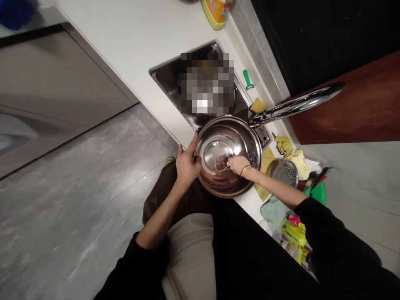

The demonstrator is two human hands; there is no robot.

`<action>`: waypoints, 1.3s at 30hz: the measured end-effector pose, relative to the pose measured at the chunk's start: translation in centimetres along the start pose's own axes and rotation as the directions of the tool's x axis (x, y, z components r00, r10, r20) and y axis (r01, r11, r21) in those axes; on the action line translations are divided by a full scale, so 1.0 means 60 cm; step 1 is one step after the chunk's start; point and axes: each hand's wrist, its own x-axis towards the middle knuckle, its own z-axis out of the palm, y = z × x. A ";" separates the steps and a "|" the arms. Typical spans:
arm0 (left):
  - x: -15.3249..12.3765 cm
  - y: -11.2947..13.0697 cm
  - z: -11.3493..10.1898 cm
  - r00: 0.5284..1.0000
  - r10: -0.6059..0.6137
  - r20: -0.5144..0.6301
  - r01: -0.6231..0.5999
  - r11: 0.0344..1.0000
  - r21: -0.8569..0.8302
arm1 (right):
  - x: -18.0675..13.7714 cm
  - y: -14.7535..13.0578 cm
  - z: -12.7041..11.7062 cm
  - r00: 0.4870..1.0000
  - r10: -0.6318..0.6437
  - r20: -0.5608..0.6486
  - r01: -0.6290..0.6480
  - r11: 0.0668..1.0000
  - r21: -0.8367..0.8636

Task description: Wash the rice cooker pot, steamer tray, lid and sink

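Note:
A large round stainless steel basin (215, 183) rests at the near end of the sink. My left hand (188, 166) grips its left rim, with some fingers stretched along the outside. Inside the basin is my right hand (239, 164), its fingers closed and pointing down near the bottom. Whatever those fingers hold, if anything, is hidden. A gold bracelet (245, 170) circles the right wrist. Bright reflections cover the basin's inner wall, and droplets or bubbles show beside the right wrist.
Beyond the basin lies the sink (168, 79), its contents blurred out. A chrome faucet (300, 104) arches at the right. Along the wall are a green peeler (248, 80), yellow cloths (283, 144), a metal tin (286, 174) and several packets (293, 233). A yellow-orange bottle (215, 14) stands at the back.

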 end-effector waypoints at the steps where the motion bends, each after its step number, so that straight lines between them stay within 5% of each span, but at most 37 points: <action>1: 0.000 0.000 0.000 1.000 0.005 0.001 -0.005 1.000 0.003 | -0.001 0.013 0.000 1.000 0.031 0.007 -0.031 1.000 -0.003; 7: 0.000 0.001 0.000 1.000 0.016 0.022 -0.016 1.000 -0.008 | -0.005 0.065 0.003 0.981 0.041 -0.188 0.014 0.959 0.284; 13: -0.001 0.002 -0.002 0.999 -0.008 0.040 0.008 1.000 0.012 | -0.016 0.083 0.011 0.973 -0.062 -0.223 0.149 0.906 0.397; 16: -0.002 0.003 -0.004 0.999 -0.011 0.047 0.010 1.000 0.020 | -0.020 0.095 -0.003 0.912 -0.085 -0.401 0.272 0.857 0.437; 19: -0.001 0.004 -0.005 0.999 -0.010 0.050 0.008 1.000 0.029 | -0.026 0.098 -0.019 0.848 0.016 -0.530 0.222 0.897 0.383; 25: -0.001 0.004 -0.003 0.999 -0.004 0.050 0.001 0.998 0.058 | -0.026 0.067 0.002 0.964 0.047 -0.260 -0.043 0.999 0.018; 39: -0.001 0.006 0.001 0.999 -0.007 0.037 0.005 0.998 0.059 | -0.010 0.070 0.021 0.974 -0.114 -0.198 0.058 0.962 -0.266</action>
